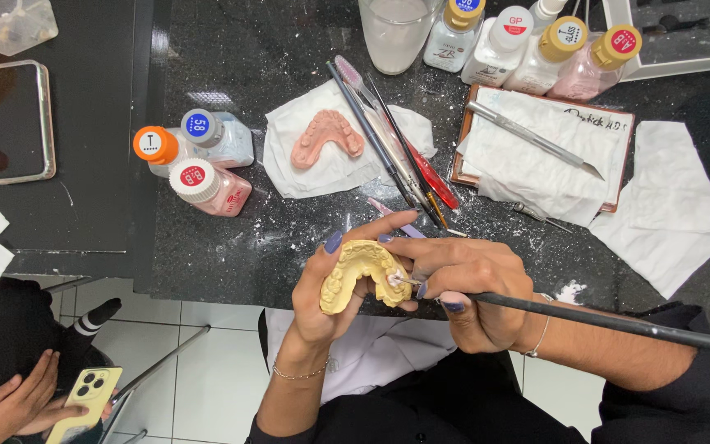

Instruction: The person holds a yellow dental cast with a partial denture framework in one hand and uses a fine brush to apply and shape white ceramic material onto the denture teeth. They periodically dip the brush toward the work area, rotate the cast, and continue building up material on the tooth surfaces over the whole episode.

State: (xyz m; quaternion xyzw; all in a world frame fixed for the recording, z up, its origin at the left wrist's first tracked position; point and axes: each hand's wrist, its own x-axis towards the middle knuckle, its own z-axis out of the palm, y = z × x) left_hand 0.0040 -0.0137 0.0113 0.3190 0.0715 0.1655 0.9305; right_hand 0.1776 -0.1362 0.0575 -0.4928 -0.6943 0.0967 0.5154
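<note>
The left hand point(322, 292) was clamped around a yellow dental cast point(361, 273), held just off the near edge of the bench point(289, 49) above the person's lap. The right hand point(470, 296) was closed on a long black brush point(618, 322), whose tip touched the cast's right end, the 2 hands touching each other. Just beyond them on the speckled dark bench lay a bundle of brushes and tools point(392, 140), with a pink denture model point(328, 136) on a white tissue point(289, 168) to its left. Further left stood 3 small bottles point(195, 160). To the right, a metal spatula point(532, 138) lay on a paper-covered tray point(610, 131). At the far edge stood a row of 5 capped bottles point(536, 41) and a clear cup point(394, 29). At bottom left, another person's hand point(18, 403) held a yellow phone point(84, 403).
</note>
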